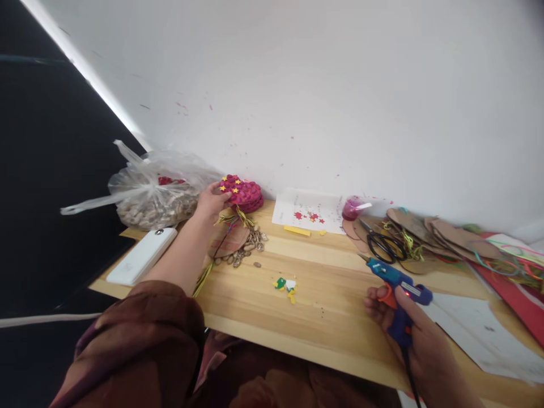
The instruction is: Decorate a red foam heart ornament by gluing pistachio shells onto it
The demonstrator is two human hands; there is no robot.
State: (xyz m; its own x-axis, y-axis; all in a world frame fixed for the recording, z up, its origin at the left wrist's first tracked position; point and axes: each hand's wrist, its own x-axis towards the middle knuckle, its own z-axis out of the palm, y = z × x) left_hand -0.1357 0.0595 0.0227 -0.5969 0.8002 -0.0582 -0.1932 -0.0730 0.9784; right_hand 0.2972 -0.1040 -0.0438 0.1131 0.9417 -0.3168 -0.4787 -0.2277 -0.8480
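Observation:
My left hand reaches to the back of the table, its fingers closed on the edge of a pink disc with a bumpy surface and small yellow stars. More pink discs sit right beneath or behind it, and yellow-green threads hang at the front. In my right hand is a blue hot glue gun, a finger by its orange trigger and its nozzle aimed left over the table. A red light glows on its body. Below my left hand lie a cardboard disc and loose brown shells.
A plastic bag of shells and a white power bank stand left. Paper with red stars, a pink paint cup and a yellow strip lie behind. Scissors, cardboard pieces and white paper occupy the right. Coloured scraps lie centrally.

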